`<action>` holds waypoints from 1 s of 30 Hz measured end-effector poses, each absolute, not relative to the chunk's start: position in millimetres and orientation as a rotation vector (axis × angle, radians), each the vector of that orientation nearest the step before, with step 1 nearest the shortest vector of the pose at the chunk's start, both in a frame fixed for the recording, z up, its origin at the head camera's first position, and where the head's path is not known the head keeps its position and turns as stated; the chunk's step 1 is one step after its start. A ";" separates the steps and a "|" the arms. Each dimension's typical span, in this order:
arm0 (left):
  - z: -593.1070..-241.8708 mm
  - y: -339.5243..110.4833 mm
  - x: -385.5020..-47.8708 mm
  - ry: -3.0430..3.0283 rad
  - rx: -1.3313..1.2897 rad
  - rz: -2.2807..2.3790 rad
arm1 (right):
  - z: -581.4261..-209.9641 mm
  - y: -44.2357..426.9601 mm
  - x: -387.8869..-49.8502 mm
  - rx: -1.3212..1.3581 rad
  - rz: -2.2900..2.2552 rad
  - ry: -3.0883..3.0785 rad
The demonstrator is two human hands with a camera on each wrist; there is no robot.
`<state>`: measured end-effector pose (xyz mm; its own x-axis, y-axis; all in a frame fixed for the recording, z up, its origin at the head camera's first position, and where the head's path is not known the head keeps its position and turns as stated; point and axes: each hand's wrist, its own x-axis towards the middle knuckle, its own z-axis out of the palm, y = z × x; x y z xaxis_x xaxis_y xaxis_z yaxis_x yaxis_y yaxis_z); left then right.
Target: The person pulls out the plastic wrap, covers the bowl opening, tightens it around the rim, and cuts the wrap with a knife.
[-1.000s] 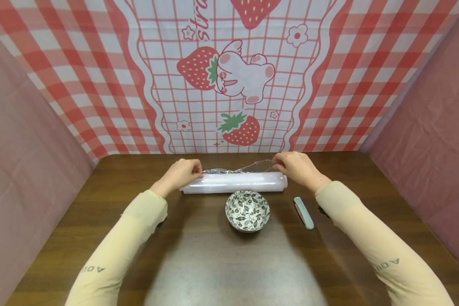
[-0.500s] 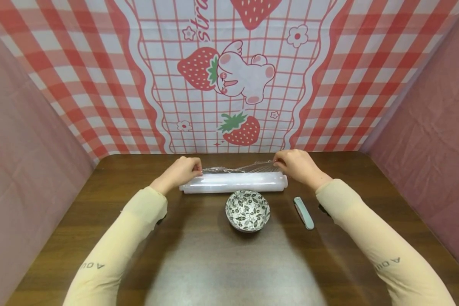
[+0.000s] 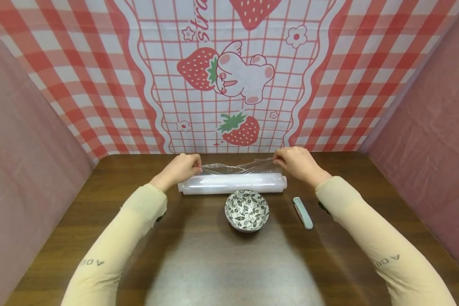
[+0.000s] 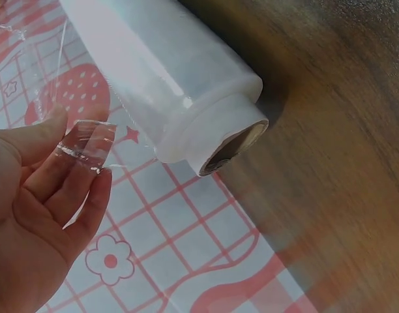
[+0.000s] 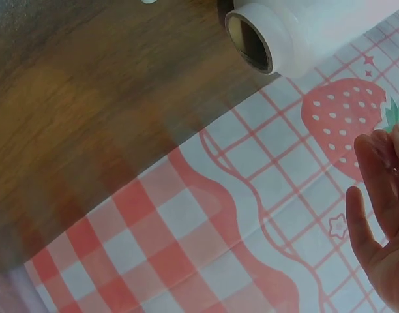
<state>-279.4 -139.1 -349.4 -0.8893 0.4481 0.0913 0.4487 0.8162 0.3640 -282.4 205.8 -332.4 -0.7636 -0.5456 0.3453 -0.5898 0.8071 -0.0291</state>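
A roll of clear plastic film lies crosswise on the table, its loose edge stretched up behind it between both hands. The left hand pinches the film near the roll's left end; in the left wrist view the left hand has a strip of film between thumb and fingers. At the right end the right hand pinches the other corner, slightly higher. Only part of the right hand shows in the right wrist view, beyond the cardboard core of the roll.
A bowl with a dark leaf pattern stands just in front of the roll. To its right lies a pale green, slim tool. A strawberry-print cloth hangs behind the table, with pink cloth at both sides.
Both hands have moved slightly back, away from the roll, and more film now shows stretched between them. The roll has shifted very slightly left. Bowl and green tool look unmoved on the table.
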 end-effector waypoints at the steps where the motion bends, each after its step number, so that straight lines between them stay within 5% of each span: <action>1: -349.4 -138.9 -279.9 -2.988 -0.731 -0.592 | -331.9 205.5 -283.0 0.867 0.193 -2.669; 30: -344.0 -131.7 -301.6 -2.952 -0.589 -0.571 | -320.7 202.4 -297.8 0.797 0.125 -2.675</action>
